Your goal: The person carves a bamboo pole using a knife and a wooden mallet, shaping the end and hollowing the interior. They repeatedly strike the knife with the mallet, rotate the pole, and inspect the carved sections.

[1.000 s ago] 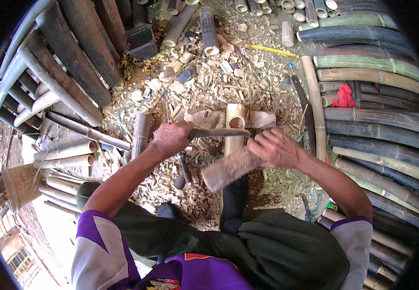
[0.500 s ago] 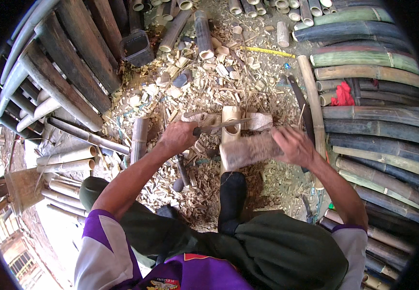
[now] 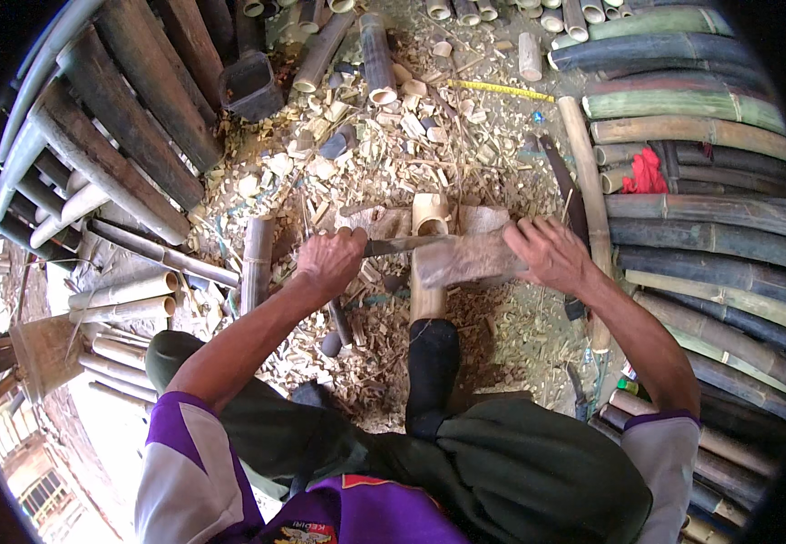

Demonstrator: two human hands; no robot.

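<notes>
My left hand (image 3: 332, 257) is wrapped round the handle of a long-bladed knife (image 3: 397, 246), which lies crosswise over a pale bamboo tube (image 3: 428, 304). Fingers of my right hand (image 3: 549, 257) grip one end of a rough wooden block (image 3: 479, 258). Motion blurs that block; its other end overlaps the blade near the tube, and I cannot tell whether they touch. A rounded opening shows in the tube's upper side, beyond the blade. Under its far part sits a rough piece of wood (image 3: 488, 218), and my dark-covered foot (image 3: 433, 358) rests on its near part.
Wood chips (image 3: 320, 172) cover the ground. Bamboo poles (image 3: 692, 213) are stacked along the right, beside a red cloth (image 3: 645, 172). Dark split bamboo (image 3: 130, 91) leans at the left, near a black plastic tub (image 3: 252, 86). A yellow measuring tape (image 3: 502, 89) lies ahead.
The wooden block in my right hand has swung up and away from me, toward the knife blade. My left hand and the knife have shifted slightly.
</notes>
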